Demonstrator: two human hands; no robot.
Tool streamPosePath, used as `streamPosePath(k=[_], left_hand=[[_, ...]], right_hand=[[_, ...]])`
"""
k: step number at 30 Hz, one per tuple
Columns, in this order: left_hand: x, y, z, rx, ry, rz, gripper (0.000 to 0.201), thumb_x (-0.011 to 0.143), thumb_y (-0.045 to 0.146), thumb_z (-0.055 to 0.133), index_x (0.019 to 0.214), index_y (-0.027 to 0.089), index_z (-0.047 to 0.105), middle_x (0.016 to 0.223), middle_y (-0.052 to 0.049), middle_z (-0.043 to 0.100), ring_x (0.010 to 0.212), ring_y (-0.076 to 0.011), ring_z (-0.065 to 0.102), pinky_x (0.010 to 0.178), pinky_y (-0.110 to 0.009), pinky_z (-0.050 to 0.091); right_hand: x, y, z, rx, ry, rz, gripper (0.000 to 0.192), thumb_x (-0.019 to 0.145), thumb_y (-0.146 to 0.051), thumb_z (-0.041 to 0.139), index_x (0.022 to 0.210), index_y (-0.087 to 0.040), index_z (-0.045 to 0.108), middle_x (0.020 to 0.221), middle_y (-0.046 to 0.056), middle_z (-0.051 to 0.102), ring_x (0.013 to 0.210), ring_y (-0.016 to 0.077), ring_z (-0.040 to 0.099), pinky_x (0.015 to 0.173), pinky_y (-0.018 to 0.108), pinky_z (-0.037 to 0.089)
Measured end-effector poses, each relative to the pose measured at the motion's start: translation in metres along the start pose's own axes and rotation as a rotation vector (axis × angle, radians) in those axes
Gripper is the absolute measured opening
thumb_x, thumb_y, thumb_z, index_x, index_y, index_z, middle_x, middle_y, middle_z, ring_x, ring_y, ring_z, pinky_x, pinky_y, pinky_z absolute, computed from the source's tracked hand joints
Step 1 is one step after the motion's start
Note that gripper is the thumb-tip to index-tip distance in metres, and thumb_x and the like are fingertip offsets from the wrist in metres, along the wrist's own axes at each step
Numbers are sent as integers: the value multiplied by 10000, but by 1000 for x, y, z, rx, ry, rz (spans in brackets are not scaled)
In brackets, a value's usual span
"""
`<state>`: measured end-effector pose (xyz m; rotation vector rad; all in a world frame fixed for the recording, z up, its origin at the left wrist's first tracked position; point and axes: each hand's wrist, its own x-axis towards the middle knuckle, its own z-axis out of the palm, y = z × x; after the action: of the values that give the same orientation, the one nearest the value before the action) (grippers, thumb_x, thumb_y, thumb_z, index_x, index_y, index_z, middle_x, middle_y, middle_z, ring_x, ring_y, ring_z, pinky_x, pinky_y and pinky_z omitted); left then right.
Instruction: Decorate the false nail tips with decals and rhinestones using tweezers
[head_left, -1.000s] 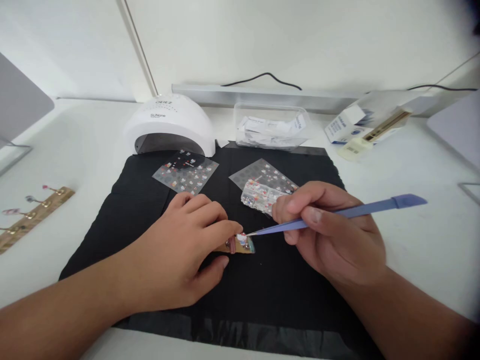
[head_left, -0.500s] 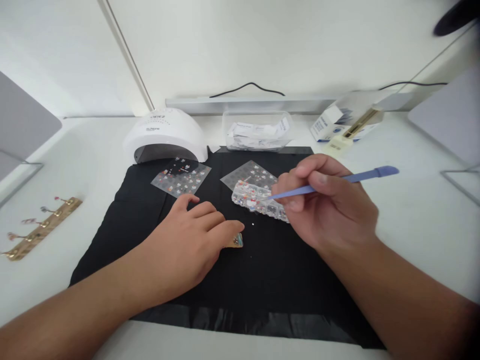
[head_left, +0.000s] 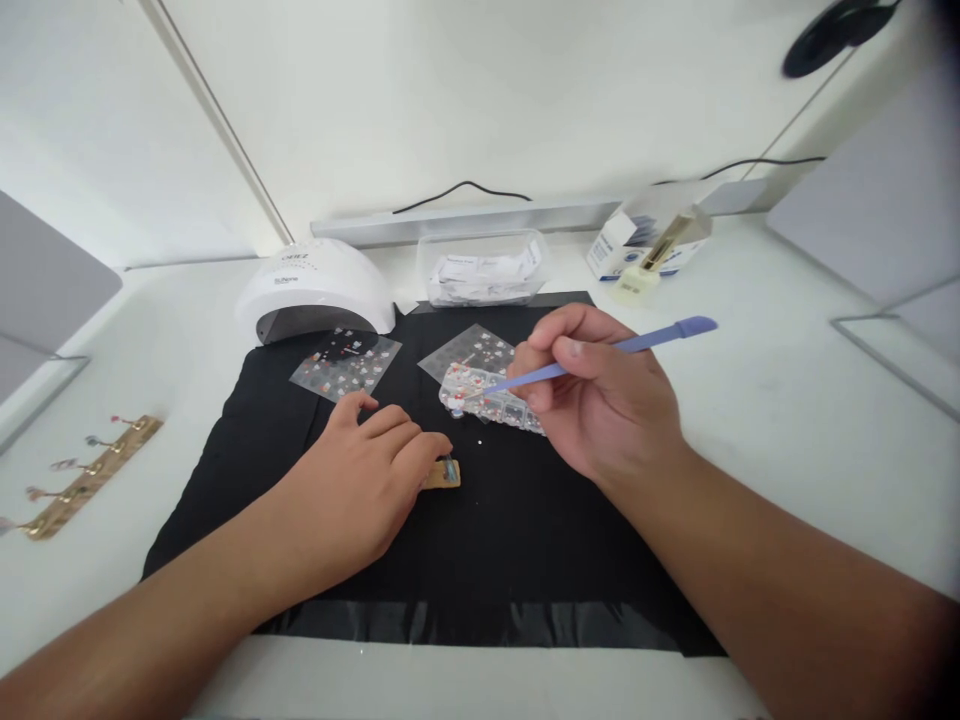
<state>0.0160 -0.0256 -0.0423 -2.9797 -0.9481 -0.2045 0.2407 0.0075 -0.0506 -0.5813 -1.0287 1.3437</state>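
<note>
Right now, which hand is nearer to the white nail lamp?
Left. The left hand rests on the black mat just below the white nail lamp; the right hand is farther right, by the clear bead box.

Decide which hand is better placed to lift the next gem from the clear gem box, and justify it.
Probably the right hand: its fingers pinch the blue tweezers, whose tip already reaches over the clear gem box. The left hand lies flat on the black mat, pressing on the small gold holder.

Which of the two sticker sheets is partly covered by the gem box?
The right sheet: the clear gem box lies over its near edge. The left sheet, by the white lamp, lies uncovered.
</note>
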Motion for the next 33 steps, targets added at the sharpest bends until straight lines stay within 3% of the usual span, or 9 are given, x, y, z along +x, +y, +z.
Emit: streamPosePath(k=[17,23,33], left_hand=[[-1,4,2,-11,70,-21,294,951,44,437,1233,101,498,1002,-73,719,860,-221,635,893,-451,322],[-2,3,0,26,47,-10,310,956,49,458,1255,111,511,1024,-72,727,964,-247,645,914,-460,327],[-3,3,2,43,106,7,274,970,63,449,1238,66,504,980,-80,743,876,-228,660,910,-486,314]], right_hand=[[5,-3,-9,42,-35,-25,35,754,-215,694,727,-195,705,463,-45,585,422,85,490,489,260,379],[5,-2,-8,22,-26,-12,32,743,-215,690,718,-198,699,457,-48,575,432,92,500,490,261,381],[5,-4,-8,1,-1,-7,32,738,-213,668,718,-205,692,448,-51,558,427,100,489,472,269,368]])
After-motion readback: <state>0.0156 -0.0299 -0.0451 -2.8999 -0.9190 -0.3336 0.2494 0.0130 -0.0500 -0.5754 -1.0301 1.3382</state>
